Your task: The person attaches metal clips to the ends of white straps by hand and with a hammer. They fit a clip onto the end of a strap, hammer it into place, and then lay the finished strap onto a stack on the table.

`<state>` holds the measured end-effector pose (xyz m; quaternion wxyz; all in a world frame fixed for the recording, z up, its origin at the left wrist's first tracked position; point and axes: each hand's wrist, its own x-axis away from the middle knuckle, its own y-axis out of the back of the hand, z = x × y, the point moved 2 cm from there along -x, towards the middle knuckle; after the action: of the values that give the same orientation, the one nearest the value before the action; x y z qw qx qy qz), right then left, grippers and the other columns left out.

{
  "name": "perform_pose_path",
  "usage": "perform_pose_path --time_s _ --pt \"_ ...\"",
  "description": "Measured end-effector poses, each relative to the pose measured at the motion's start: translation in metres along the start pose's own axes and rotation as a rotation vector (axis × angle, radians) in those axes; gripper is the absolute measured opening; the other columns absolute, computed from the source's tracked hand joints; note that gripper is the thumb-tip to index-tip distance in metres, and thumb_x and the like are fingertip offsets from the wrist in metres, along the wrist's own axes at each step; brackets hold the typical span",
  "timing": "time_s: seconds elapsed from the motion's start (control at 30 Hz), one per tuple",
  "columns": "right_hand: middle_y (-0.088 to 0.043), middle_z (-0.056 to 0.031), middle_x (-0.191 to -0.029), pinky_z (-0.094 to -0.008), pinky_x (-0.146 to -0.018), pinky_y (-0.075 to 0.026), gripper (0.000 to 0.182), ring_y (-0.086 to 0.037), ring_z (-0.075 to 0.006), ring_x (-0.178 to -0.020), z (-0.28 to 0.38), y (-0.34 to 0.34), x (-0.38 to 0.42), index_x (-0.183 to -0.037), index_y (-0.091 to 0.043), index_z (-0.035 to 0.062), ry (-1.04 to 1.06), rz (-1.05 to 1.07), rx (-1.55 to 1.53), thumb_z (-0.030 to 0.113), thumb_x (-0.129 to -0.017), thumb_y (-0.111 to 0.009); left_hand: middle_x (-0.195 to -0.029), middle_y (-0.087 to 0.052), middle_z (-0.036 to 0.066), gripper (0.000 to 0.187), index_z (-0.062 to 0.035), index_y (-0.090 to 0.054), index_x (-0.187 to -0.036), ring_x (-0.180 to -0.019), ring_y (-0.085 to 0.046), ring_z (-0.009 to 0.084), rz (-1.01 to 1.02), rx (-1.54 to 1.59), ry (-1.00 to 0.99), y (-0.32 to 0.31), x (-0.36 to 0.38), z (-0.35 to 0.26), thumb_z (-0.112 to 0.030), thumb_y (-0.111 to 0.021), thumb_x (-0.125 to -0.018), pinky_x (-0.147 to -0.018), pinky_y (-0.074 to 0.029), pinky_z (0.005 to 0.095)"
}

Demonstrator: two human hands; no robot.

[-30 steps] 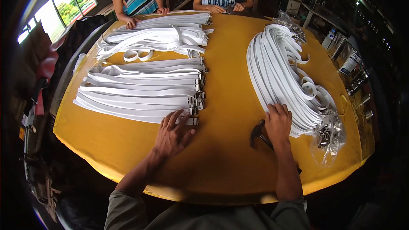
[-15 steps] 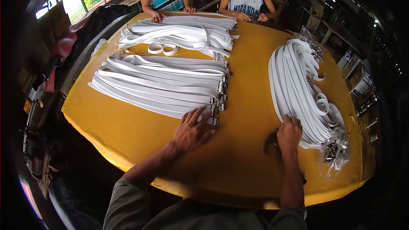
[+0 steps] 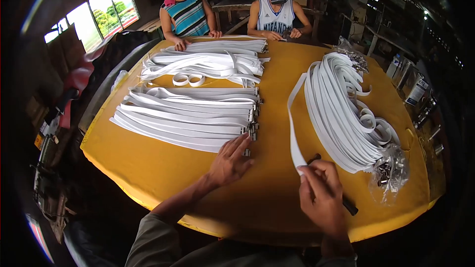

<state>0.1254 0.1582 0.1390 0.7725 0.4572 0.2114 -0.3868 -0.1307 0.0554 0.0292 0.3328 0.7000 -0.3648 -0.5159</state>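
Note:
My right hand pinches the end of one white strap, which curves up from the fingers toward the large bundle of white straps on the right. Partly hidden beneath that hand lies a dark-handled tool; its kind I cannot make out. My left hand has its fingers stretched out beside the metal buckles at the right ends of a row of white belts. Whether its fingertips touch the nearest buckle is hard to tell.
A yellow cloth covers the table. Clear plastic bags of metal parts lie by the right bundle. More white belts and two rolled loops are farther back. Two people are at the far edge.
My right hand has come left and nearer me, lifting a strap end out from the right bundle. My left hand stays by the buckles. The view has tilted up.

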Motion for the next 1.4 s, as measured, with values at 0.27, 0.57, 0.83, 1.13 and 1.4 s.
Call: perform_pose_path --time_s 0.27,0.57,0.83,1.13,1.4 --pt "-0.055 -0.0138 -0.104 -0.0305 -0.069 -0.053 0.030 -0.062 -0.0224 -0.087 0.029 0.034 0.028 -0.101 -0.073 0.0035 0.032 0.040 -0.147 -0.008 -0.073 -0.074 -0.126 -0.064 0.012 0.046 -0.0041 -0.058 -0.128 -0.117 -0.061 0.0309 -0.171 0.347 -0.455 -0.004 -0.054 -0.087 -0.009 -0.073 -0.085 -0.102 -0.046 0.0443" --pt "-0.059 -0.0186 -0.111 -0.0322 -0.080 -0.049 0.017 -0.059 -0.0256 -0.099 -0.014 0.159 0.086 -0.102 -0.063 -0.0096 -0.198 -0.416 0.336 -0.012 -0.088 -0.054 -0.119 -0.067 0.015 0.040 -0.0025 -0.056 -0.126 -0.108 -0.066 0.0281 -0.289 0.350 -0.121 0.072 -0.072 -0.004 0.007 -0.059 -0.088 -0.095 -0.051 0.0370" --pt "-0.070 -0.0149 -0.094 -0.0309 -0.075 -0.052 0.015 -0.067 -0.0226 -0.084 -0.051 0.111 0.073 -0.098 -0.071 -0.0027 -0.373 -0.210 0.049 -0.010 -0.086 -0.064 -0.109 -0.073 0.014 0.019 -0.0020 -0.064 -0.103 -0.102 -0.070 0.0282 -0.241 -0.093 0.197 0.170 0.013 0.029 0.009 -0.063 -0.088 -0.088 -0.054 0.0350" --pt "-0.068 -0.0180 -0.105 -0.0355 -0.073 -0.056 0.022 -0.069 -0.0299 -0.093 -0.070 0.124 0.066 -0.102 -0.072 0.0015 -0.060 0.125 0.206 -0.012 -0.087 -0.064 -0.144 -0.050 0.019 0.044 -0.0040 -0.051 -0.117 -0.138 -0.043 0.0388 0.107 0.043 0.330 0.068 0.140 0.020 0.008 -0.069 -0.078 -0.111 -0.040 0.0485" --pt "-0.059 -0.0178 -0.112 -0.0406 -0.082 -0.051 0.024 -0.061 -0.0319 -0.100 -0.077 0.140 0.076 -0.109 -0.071 0.0000 -0.154 0.334 0.034 -0.010 -0.091 -0.060 -0.153 -0.038 0.023 0.058 -0.0073 -0.048 -0.127 -0.146 -0.029 0.0405 0.153 0.090 0.397 0.076 0.140 0.009 -0.029 -0.076 -0.082 -0.117 -0.030 0.0522"
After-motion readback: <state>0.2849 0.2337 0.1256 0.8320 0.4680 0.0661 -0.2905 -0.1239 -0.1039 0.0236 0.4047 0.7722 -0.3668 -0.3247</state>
